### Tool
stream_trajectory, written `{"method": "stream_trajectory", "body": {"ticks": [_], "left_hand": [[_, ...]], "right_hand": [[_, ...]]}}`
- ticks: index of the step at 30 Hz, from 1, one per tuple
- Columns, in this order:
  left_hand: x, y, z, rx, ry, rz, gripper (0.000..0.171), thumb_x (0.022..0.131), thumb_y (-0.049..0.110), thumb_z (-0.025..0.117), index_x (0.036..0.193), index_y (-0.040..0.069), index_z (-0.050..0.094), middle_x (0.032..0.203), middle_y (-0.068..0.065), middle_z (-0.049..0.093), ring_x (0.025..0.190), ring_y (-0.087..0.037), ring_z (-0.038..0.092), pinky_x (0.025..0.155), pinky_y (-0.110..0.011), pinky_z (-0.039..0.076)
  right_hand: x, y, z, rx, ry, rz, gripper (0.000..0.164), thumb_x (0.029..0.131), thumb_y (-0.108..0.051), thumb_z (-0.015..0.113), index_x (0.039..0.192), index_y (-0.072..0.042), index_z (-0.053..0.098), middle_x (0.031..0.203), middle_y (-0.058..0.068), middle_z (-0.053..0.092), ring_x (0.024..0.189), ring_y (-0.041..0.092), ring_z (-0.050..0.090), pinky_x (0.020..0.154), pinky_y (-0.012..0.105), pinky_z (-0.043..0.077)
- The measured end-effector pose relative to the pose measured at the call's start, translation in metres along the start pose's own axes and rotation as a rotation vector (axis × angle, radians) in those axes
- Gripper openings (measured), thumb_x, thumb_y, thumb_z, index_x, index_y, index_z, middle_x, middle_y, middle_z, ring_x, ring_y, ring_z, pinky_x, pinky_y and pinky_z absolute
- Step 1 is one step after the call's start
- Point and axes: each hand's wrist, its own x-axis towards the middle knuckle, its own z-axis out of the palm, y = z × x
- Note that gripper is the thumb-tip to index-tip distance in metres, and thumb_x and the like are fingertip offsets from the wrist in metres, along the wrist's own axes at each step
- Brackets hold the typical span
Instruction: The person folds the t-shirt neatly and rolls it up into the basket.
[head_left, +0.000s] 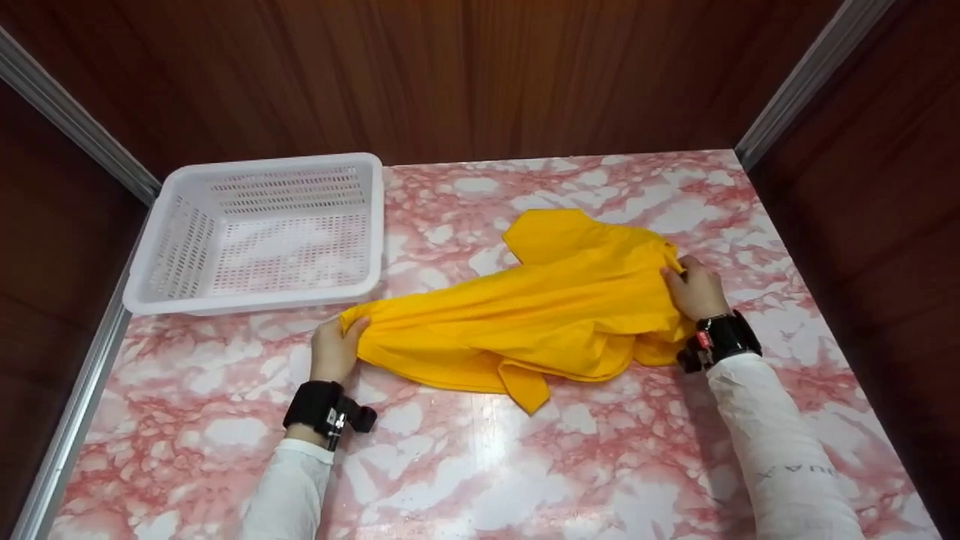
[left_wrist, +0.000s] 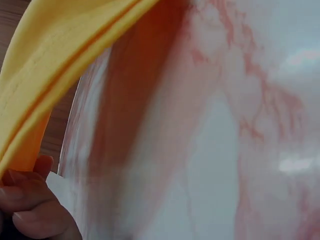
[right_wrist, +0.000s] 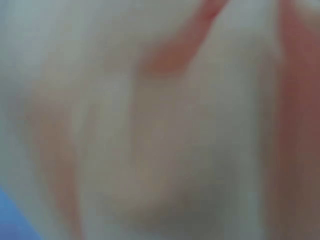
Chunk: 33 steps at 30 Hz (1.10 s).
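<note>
The yellow shirt [head_left: 540, 315] lies crumpled on the pink marble worktop [head_left: 525, 465], near its middle, so I judge the work on it is only at the beginning: the cloth is bunched, not yet spread flat or folded. The left hand [head_left: 334, 351] pinches the shirt's end at 9 o'clock; its fingers [left_wrist: 30, 210] are curled on the hem. The right hand [head_left: 694, 289] grips the opposite end at 3 o'clock, fingers closed into the fabric. The cloth stretches between both hands. The white basket [head_left: 262, 232] stands at 10 o'clock from the shirt, holding nothing visible.
</note>
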Motion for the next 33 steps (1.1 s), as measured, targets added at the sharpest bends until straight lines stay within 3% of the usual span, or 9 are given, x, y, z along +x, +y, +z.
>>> {"method": "stream_trajectory", "body": {"ticks": [9, 13, 17, 21, 26, 33], "left_hand": [[0.008, -0.002, 0.011, 0.015, 0.131, 0.058, 0.027, 0.088, 0.020, 0.055, 0.095, -0.006, 0.060, 0.093, -0.024, 0.060, 0.090, -0.036, 0.056, 0.082, -0.043, 0.041], [0.003, -0.003, 0.007, -0.019, 0.143, 0.024, 0.033, 0.088, 0.021, 0.054, 0.110, -0.004, 0.057, 0.101, -0.023, 0.059, 0.094, -0.033, 0.056, 0.084, -0.040, 0.042], [-0.011, -0.006, 0.001, -0.068, 0.135, -0.031, 0.041, 0.090, 0.023, 0.052, 0.122, -0.002, 0.049, 0.105, -0.020, 0.056, 0.095, -0.030, 0.055, 0.084, -0.037, 0.042], [-0.034, -0.008, -0.007, -0.065, 0.079, -0.098, 0.043, 0.091, 0.030, 0.048, 0.123, 0.002, 0.045, 0.102, -0.014, 0.056, 0.089, -0.025, 0.057, 0.077, -0.033, 0.045], [-0.064, -0.008, -0.009, -0.135, -0.043, -0.217, 0.038, 0.091, 0.036, 0.046, 0.113, 0.006, 0.052, 0.087, -0.011, 0.062, 0.066, -0.020, 0.063, 0.057, -0.029, 0.050], [-0.094, 0.002, 0.013, -0.305, -0.256, -0.263, 0.035, 0.091, 0.030, 0.049, 0.103, -0.001, 0.059, 0.077, -0.012, 0.065, 0.058, -0.022, 0.063, 0.054, -0.032, 0.052]], "right_hand": [[0.002, 0.003, 0.015, 0.017, 0.011, -0.001, 0.040, 0.091, -0.027, 0.048, 0.106, 0.010, 0.050, 0.092, 0.029, 0.055, 0.083, 0.038, 0.052, 0.074, 0.046, 0.041], [-0.001, 0.006, 0.013, 0.032, -0.084, 0.092, 0.055, 0.089, -0.042, 0.044, 0.112, 0.007, 0.048, 0.102, 0.028, 0.053, 0.091, 0.037, 0.051, 0.080, 0.047, 0.040], [-0.007, 0.011, 0.007, 0.052, -0.164, 0.183, 0.073, 0.085, -0.058, 0.039, 0.123, 0.005, 0.042, 0.119, 0.030, 0.047, 0.105, 0.040, 0.047, 0.090, 0.050, 0.037], [-0.014, 0.016, 0.001, 0.039, -0.167, 0.219, 0.082, 0.082, -0.064, 0.036, 0.126, 0.006, 0.041, 0.123, 0.031, 0.045, 0.111, 0.042, 0.044, 0.093, 0.051, 0.035], [-0.023, 0.020, -0.005, 0.020, -0.165, 0.257, 0.089, 0.082, -0.068, 0.030, 0.125, 0.009, 0.042, 0.123, 0.033, 0.044, 0.111, 0.044, 0.043, 0.092, 0.052, 0.035], [-0.034, 0.023, -0.012, 0.052, -0.140, 0.330, 0.085, 0.086, -0.064, 0.017, 0.113, 0.008, 0.053, 0.115, 0.033, 0.050, 0.102, 0.042, 0.048, 0.081, 0.047, 0.038]]}}
